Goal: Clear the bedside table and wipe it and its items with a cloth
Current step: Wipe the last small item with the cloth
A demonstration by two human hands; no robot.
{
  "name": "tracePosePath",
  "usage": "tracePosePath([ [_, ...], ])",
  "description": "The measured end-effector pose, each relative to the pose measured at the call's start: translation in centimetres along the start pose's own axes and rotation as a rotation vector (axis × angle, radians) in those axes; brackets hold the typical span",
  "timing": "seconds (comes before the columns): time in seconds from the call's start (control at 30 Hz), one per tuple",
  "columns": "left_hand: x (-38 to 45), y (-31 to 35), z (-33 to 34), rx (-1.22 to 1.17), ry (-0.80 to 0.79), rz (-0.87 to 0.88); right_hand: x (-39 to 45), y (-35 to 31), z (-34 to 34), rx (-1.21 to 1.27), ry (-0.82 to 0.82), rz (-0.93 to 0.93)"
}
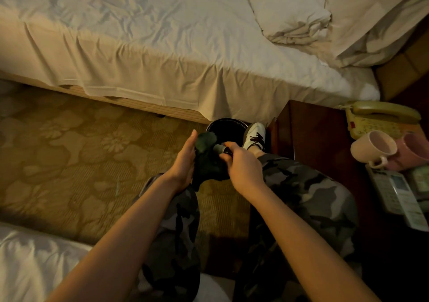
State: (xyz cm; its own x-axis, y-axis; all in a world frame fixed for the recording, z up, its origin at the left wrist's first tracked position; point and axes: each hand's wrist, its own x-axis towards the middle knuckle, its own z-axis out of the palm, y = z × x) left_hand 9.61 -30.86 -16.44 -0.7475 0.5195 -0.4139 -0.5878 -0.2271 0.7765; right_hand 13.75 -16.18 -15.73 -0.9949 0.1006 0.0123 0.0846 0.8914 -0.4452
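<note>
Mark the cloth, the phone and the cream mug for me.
cloth (205,162), head view, on the dark fold between the hands.
phone (380,120), head view, on the keypad below the handset.
cream mug (362,149), head view, on its outer wall near the rim.

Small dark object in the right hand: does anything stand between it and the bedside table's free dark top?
Nothing visible does. The right hand pinches the small dark object against the dark green cloth above the black bin; the brown wooden bedside table is bare on its near side.
</note>
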Motion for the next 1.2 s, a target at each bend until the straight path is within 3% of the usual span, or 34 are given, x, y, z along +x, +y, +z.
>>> tracePosePath([
  [0.23, 0.2, -0.1, 0.0, 0.018, 0.023, -0.003, -0.3, 0.3, -0.6, 0.23, -0.176, -0.005],
  [0.37, 0.5, -0.4, 0.1, 0.004, -0.011, -0.006, -0.3, 0.1, -0.5, 0.095, -0.065, 0.036],
  [0.57, 0.7, -0.4, 0.3, -0.061, 0.04, -0.014, 0.5, 0.0, -0.2, 0.196, -0.04, 0.159],
  [0.73, 0.4, -0.6, 0.8, 0.061, 0.093, 0.025, -1.2, 0.1, -1.7, 0.302, 0.129, 0.23],
  [0.9, 0.5, -1.5, 3.0, 0.287, 0.086, 0.241, -4.4, 0.9, -4.6, 0.472, 0.266, 0.182],
  [1.2, 0.6, -1.3, 17.9, 0.224, -0.097, 0.374, -10.3, 8.4, -13.7, 0.55, 0.605, 0.312],
])
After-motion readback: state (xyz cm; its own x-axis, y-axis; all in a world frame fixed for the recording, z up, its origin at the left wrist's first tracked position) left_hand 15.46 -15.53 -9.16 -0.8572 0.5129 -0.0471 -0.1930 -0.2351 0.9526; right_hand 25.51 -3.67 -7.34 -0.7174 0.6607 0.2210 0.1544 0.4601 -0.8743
